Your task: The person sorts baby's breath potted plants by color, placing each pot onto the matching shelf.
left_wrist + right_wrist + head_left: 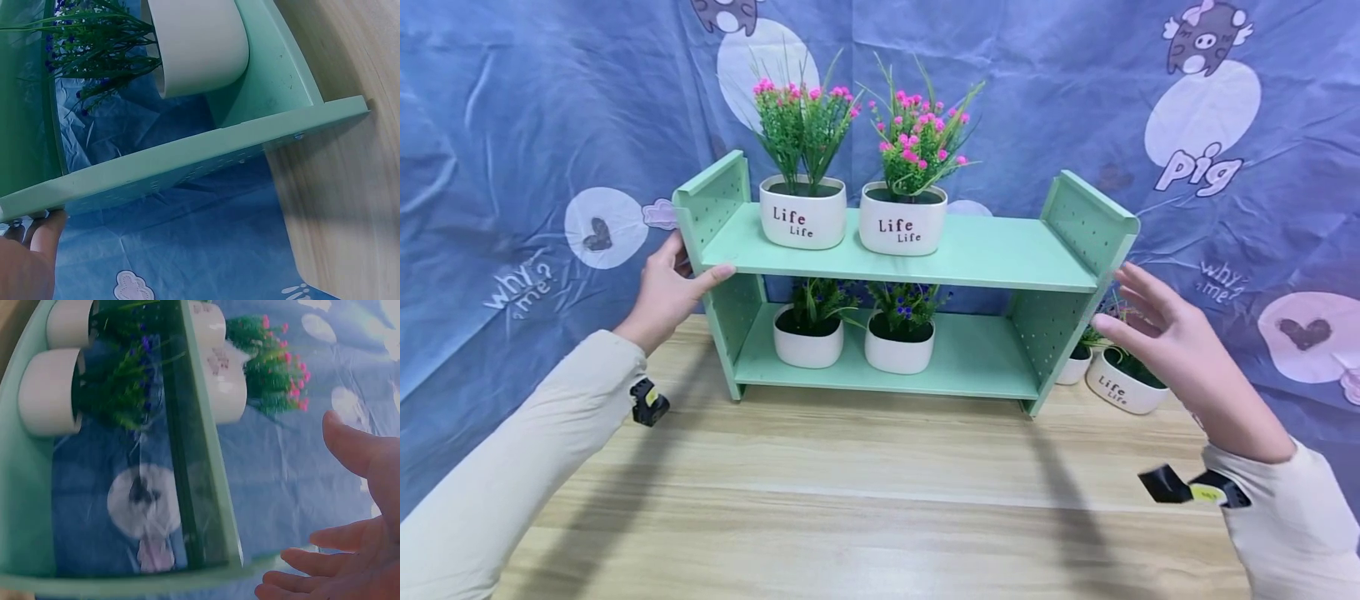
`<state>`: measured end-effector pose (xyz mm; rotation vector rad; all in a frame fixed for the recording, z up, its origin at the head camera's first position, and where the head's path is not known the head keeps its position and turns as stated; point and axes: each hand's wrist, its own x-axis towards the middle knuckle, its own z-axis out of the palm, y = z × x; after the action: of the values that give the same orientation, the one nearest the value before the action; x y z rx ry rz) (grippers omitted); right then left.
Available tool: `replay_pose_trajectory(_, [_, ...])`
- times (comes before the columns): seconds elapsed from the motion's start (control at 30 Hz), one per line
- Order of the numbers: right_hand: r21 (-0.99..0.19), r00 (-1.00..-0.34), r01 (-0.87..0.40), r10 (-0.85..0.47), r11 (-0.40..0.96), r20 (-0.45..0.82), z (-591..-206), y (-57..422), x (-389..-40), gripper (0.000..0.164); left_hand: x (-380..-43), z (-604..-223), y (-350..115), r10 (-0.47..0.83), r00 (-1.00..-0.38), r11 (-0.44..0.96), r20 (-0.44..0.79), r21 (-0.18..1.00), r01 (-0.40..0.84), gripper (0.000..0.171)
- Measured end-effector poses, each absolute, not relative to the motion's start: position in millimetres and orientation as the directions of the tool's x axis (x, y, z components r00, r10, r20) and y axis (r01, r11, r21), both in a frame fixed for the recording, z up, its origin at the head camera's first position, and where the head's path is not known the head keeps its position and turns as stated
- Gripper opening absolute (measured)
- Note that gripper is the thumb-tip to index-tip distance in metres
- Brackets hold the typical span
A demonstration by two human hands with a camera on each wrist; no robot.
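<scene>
Mint-green two-tier shelf [992,254] stood upright mid-frame in the head view, on the pale wood-grain table [850,500], blue printed cloth [1000,92] behind. Left hand [662,292], left of centre, gripped its perforated left side panel [722,200]: thumb over the front edge near the upper board, other fingers round the outside. Head view mostly hid those fingers; left wrist view, lower left corner, showed them against the panel's outer face. Right hand [1172,333], right of frame, was open beside the matching right side panel [1093,223]. Head view had fingertips overlapping the panel edge; right wrist view, lower right, showed fingers extended, thumb spread away. Couldn't tell whether any fingertip touched.

Upper board, upper middle of frame: two white oval pots of pink-flowered greenery [802,218], side by side, "Life Life" lettering facing front; lettering blurred in right wrist view. Lower board, beneath them: two white pots of blue-flowered greenery [808,348]. Upper board cut off their tops in head view; right wrist view, upper left, showed the greenery from the side. Left wrist view caught just one, top centre, plus a small metal bolt [299,135] outside the panel. Two more white pots [1123,390] sat on the table, right of the shelf, seen only in head view.
</scene>
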<state>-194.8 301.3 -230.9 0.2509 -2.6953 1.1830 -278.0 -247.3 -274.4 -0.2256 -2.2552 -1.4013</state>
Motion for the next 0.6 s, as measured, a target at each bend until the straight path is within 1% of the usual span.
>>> replay_pose_trajectory(0.23, [-0.701, -0.959, -0.207, -0.001, 0.682, 0.282, -260, 346, -181, 0.080, -278, -274, -247, -0.104, -0.876, 0.477, 0.471, 0.796, 0.372, 0.068])
replay_pose_trajectory(0.4, [-0.721, -0.964, -0.140, 0.074, 0.679, 0.256, -280, 373, -178, 0.082, -276, -273, -249, -0.111, -0.871, 0.492, 0.478, 0.788, 0.369, 0.067])
replay_pose_trajectory(0.6, [-0.731, -0.964, -0.039, 0.168, 0.681, 0.208, -311, 402, -180, 0.083, -273, -273, -251, -0.108, -0.879, 0.510, 0.464, 0.785, 0.352, 0.068])
